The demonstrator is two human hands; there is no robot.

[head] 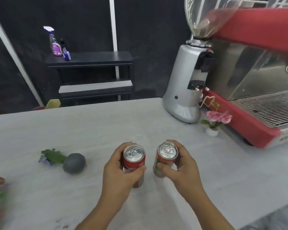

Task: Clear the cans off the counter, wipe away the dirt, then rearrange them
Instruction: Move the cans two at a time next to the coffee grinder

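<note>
Over the pale counter (106, 130) at lower centre, our left hand (121, 173) grips a red can (134, 163) and our right hand (181, 170) a green-red can (165, 161), probably to clear them away.

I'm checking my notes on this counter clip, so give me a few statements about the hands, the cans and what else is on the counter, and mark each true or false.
1. The left hand holds a red can. True.
2. The right hand is empty. False: its fingers curl round a red and green can.
3. Both held cans show their tops with pull tabs. True.
4. The grey round object lies right of the two held cans. False: it lies to their left, on the counter.
5. The small pot of pink flowers stands near the red coffee machine. True.
</note>
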